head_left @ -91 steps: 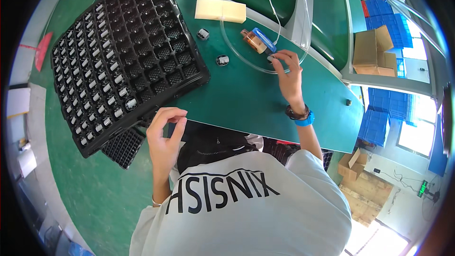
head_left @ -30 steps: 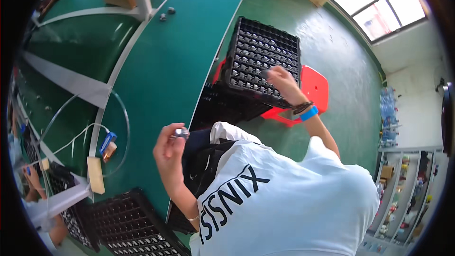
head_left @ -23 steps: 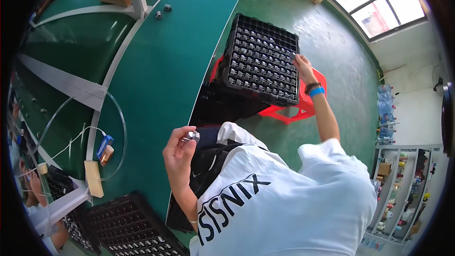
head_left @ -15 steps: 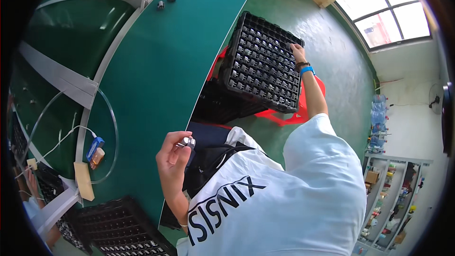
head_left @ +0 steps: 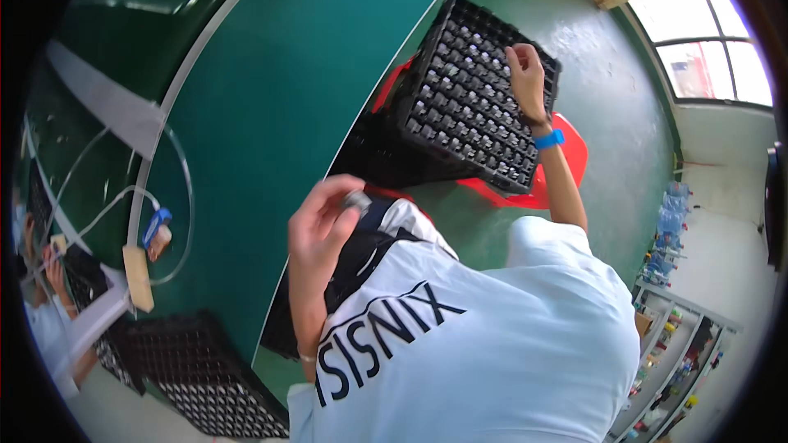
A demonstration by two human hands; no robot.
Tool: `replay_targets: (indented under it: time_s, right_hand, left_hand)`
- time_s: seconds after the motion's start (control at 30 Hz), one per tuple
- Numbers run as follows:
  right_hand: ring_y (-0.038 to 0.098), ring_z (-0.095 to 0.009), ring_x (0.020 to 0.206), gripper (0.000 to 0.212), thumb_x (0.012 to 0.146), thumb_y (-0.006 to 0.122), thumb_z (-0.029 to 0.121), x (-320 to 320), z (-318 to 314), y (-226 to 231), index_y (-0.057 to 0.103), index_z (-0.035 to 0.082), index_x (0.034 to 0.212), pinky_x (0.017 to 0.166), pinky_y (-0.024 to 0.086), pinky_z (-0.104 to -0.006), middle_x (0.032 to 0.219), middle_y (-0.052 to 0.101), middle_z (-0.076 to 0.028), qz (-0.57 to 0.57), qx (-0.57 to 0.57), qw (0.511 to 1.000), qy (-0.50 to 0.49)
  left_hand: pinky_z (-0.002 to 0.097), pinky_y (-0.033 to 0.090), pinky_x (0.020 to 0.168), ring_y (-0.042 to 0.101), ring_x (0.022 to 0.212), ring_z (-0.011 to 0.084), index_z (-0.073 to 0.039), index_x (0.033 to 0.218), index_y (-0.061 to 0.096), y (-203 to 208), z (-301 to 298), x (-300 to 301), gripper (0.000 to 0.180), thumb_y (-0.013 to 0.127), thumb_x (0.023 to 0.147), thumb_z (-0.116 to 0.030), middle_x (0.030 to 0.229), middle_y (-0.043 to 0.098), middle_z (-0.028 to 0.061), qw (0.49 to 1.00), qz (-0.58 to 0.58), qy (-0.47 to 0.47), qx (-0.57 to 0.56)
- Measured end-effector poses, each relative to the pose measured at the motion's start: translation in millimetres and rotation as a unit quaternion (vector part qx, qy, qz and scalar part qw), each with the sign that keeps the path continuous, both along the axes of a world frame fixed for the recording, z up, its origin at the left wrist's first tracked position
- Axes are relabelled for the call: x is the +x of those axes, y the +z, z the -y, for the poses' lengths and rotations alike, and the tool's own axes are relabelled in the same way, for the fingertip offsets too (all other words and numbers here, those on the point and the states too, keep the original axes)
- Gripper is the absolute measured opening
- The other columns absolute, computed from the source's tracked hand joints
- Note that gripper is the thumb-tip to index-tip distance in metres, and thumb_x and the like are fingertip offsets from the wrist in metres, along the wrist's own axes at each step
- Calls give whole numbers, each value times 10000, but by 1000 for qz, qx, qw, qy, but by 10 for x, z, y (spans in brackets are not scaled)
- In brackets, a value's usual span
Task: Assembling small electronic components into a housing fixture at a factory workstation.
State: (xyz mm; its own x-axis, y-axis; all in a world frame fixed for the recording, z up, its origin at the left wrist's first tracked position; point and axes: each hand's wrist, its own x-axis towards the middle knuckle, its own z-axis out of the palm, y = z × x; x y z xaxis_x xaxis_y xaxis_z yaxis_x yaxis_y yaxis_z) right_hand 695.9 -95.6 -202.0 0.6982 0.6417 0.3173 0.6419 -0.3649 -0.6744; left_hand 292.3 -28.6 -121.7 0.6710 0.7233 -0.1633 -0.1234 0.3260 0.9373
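Compared with half a second back: right hand (head_left: 526, 74) now flat on the far right part of the black tray (head_left: 480, 102), nearer its middle than the far edge gripped before; left hand (head_left: 322, 226) unchanged in place, still raised close to the chest with the small grey part (head_left: 357, 199). Judging from that, one part already in hand and another being sought among the tray's pockets. Right fingers spread and laid over the grid, pinching nothing that shows; whether one fingertip has found a part, impossible to tell. Left fingers curled, thumb and forefinger pinching the small grey part, metallic and rounded by its dull shine. Tray of thin moulded black plastic, a grid of square pockets, many holding small pale pieces, stacked on more black trays atop a red stool (head_left: 566, 168) on the glossy green floor. Blue band (head_left: 548, 139) on the right wrist. Left of it, a smooth green counter (head_left: 271, 115) with a curved pale edge, a loop of clear tubing (head_left: 176, 197), and another black tray (head_left: 197, 373) near left.
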Motion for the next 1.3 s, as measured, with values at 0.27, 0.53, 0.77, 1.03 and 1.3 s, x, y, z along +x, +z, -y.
replay_targets:
  time_s: [0.27, 0.53, 0.77, 1.03, 1.3]
  right_hand:
    - [481, -109, 633, 111, 806, 575, 113, -1958, 96, 1114, 539, 16, 848, 548, 381, -261, 720, 514, -39, -222, -124, 844, 472]
    - [459, -40, 646, 104, 821, 571, 109, -1541, 202, 669, 571, 15, 865, 556, 374, -189, 711, 509, 21, -232, -40, 925, 297]
    - [477, -55, 625, 239, 802, 613, 243, 1254, 722, -406, 662, 18, 866, 563, 386, -225, 685, 579, 34, -101, -139, 980, -98]
    - [565, -103, 669, 311, 759, 644, 315, 1945, 790, -993, 677, 28, 876, 618, 443, -257, 716, 637, -27, -162, -254, 948, -101]
    - [594, -242, 653, 341, 754, 619, 396, 1093, 496, -317, 589, 67, 841, 596, 445, -358, 715, 608, -127, 232, -193, 939, -167]
  left_hand:
    - [215, 437, 761, 546, 848, 105, -1, 1122, 534, 125, 168, 289, 444, 661, 698, 31, 923, 559, 48, 995, -44, -10, 93]
    - [293, 429, 841, 522, 991, 170, -28, 1201, 458, 80, 257, 312, 583, 708, 675, -31, 1111, 513, 96, 959, -125, 62, 245]
    - [295, 426, 828, 526, 993, 186, -22, 1098, 527, 67, 159, -86, 340, 609, 770, -51, 1116, 520, 82, 962, -144, 112, 202]
    - [299, 426, 826, 520, 991, 181, -29, 1083, 539, 76, 179, -133, 312, 599, 778, -55, 1109, 524, 73, 961, -164, 109, 197]
    - [283, 422, 826, 523, 975, 170, -3, 1054, 542, 143, 172, -162, 284, 593, 775, -21, 1075, 545, 82, 962, -131, 152, 186]
